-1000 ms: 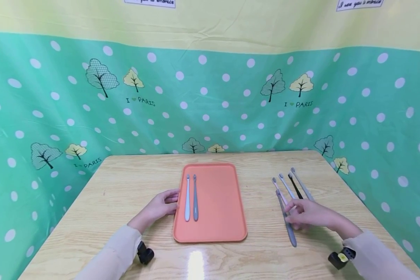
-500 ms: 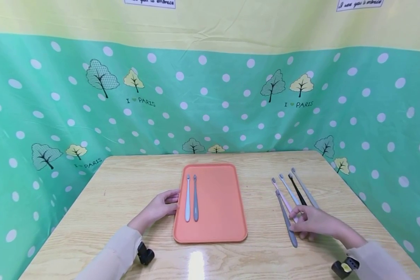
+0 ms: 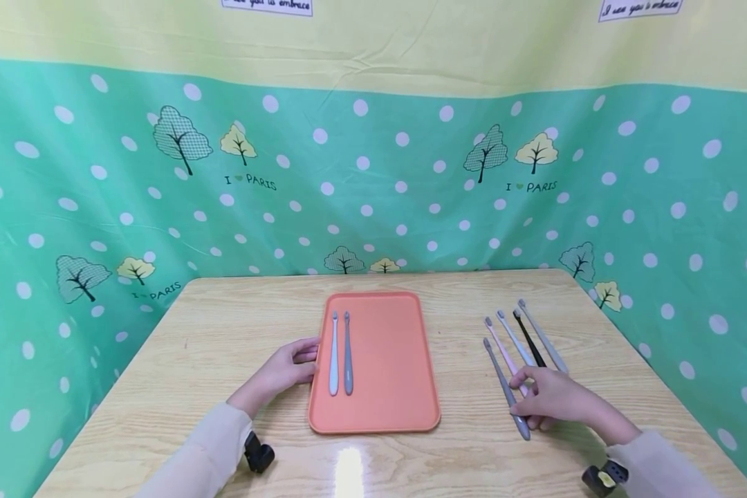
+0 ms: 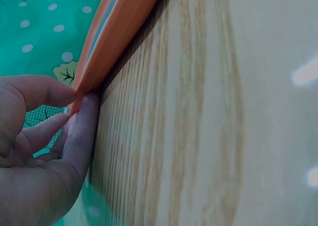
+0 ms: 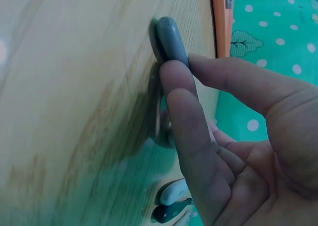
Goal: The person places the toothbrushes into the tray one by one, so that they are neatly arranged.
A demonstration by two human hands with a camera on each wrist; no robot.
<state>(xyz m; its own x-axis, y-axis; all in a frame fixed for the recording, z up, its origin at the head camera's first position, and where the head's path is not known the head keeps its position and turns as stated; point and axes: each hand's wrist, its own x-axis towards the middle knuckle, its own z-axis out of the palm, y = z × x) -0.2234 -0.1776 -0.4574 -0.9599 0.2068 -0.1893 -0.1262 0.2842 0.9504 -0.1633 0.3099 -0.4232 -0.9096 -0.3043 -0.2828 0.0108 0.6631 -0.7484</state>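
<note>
My left hand (image 3: 286, 365) grips the left rim of a coral-coloured tray (image 3: 393, 363); in the left wrist view thumb and fingers lie on either side of the tray edge (image 4: 117, 42). A light blue toothbrush (image 3: 333, 360) and a grey-blue toothbrush (image 3: 348, 360) lie side by side on the tray's left part. To the tray's right, my right hand (image 3: 557, 398) pinches the handle of a dark grey toothbrush (image 3: 499, 371) between thumb and fingers. The right wrist view shows the handle end (image 5: 171, 39) sticking out past the fingertips, close over the table.
Beyond the right hand lie a pink toothbrush (image 3: 503, 346), a light blue one (image 3: 515, 337), a black one (image 3: 528, 337) and a grey one (image 3: 541, 335), partly fanned out. The wooden table (image 3: 236, 311) ends at a green dotted curtain (image 3: 373, 187).
The right hand has drawn back toward the near side and now pinches the dark grey toothbrush, whose head has swung slightly left. The left hand and the tray have stayed in place.
</note>
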